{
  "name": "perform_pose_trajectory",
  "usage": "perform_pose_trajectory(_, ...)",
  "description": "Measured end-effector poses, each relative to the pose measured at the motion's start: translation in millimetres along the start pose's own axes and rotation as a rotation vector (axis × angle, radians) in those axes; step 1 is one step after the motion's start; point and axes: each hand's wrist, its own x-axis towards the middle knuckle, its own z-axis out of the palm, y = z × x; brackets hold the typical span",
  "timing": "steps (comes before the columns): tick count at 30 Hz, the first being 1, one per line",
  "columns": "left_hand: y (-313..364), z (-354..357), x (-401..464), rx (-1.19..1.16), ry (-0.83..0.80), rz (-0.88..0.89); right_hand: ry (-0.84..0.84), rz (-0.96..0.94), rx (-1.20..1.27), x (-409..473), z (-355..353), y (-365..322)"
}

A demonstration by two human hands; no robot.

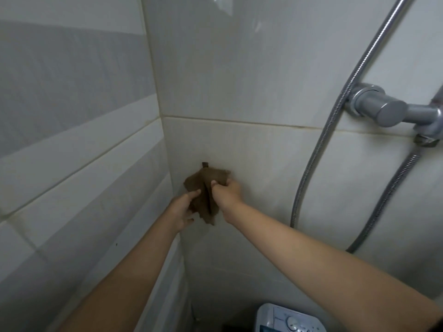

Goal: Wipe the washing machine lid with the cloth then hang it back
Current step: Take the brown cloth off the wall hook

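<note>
A brown cloth (pixel 201 185) hangs against the tiled wall near the corner, its small loop at the top touching the tile. My right hand (pixel 225 190) pinches the cloth's upper right part. My left hand (pixel 184 207) holds the lower left folds from below. Both arms reach up toward the wall. At the bottom edge, a corner of the white washing machine (pixel 285 318) shows its control panel with a dial; its lid is out of view. Whatever hook carries the loop is hidden.
A metal shower hose (pixel 318 149) curves down the right wall from a grey mixer tap (pixel 388 111). A second hose (pixel 388 197) drops below the tap. Grey and white tiles (pixel 72 140) cover the left wall.
</note>
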Motion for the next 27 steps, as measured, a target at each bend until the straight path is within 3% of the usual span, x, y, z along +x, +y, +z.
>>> perform_pose_trajectory(5,7.9,-0.1,-8.6,-0.056,0.015,0.102,-0.003,-0.199,-0.128,-3.2,-16.1,-21.0)
perform_pose_trajectory(12,24.7,8.5,-49.2,-0.028,-0.002,0.249,0.006,-0.291,-0.189,-16.8,-64.7,-26.0)
perform_pose_trajectory(19,-6.1,63.7,-89.5,0.222,0.047,0.232,-0.028,0.033,-0.106,-39.4,-130.7,13.1)
perform_pose_trajectory(27,-79.9,160.7,-121.4,0.488,-0.241,0.152,-0.243,0.480,0.244,-67.6,-206.0,76.0)
